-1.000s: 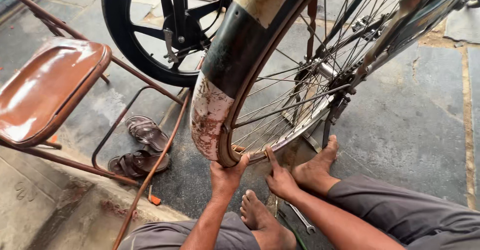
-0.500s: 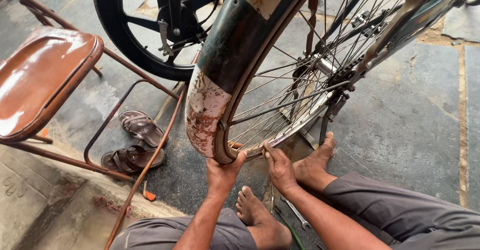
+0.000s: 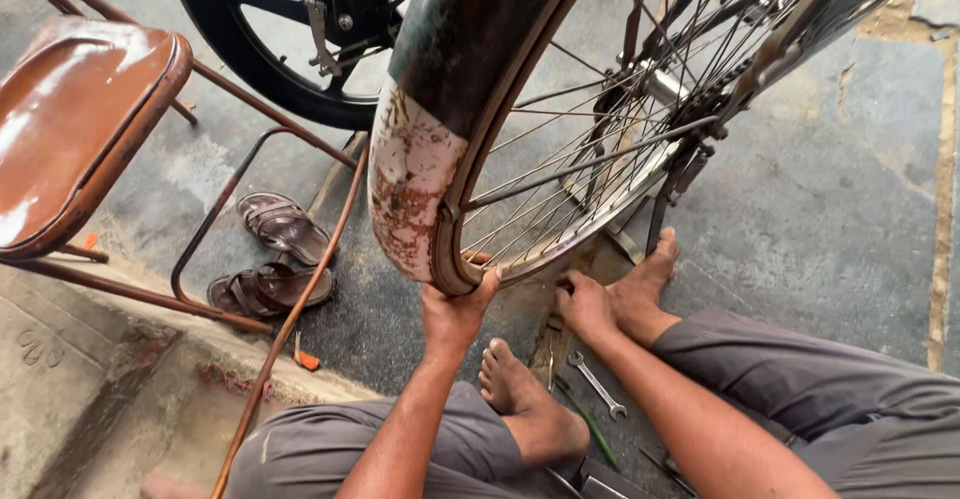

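Note:
A bicycle wheel (image 3: 600, 149) with thin steel spokes fills the middle of the view, under a dark mudguard (image 3: 420, 159) whose lower end is white and rusty. My left hand (image 3: 455, 309) grips the bottom of the tyre just below the mudguard's end. My right hand (image 3: 585, 304) is pressed low against the wheel's rim, close to my bare right foot (image 3: 650, 274); what its fingers hold is hidden. My bare left foot (image 3: 525, 399) rests between my arms.
A brown metal chair (image 3: 80, 119) stands at the left, with a pair of brown sandals (image 3: 270, 259) beneath it. A black motorcycle wheel (image 3: 290, 39) is behind. A spanner (image 3: 597, 384) and other small tools lie on the stone floor by my feet.
My view has moved closer and slightly left. My right hand has slid down from the tyre towards the floor beside my foot. My left hand stays on the tyre.

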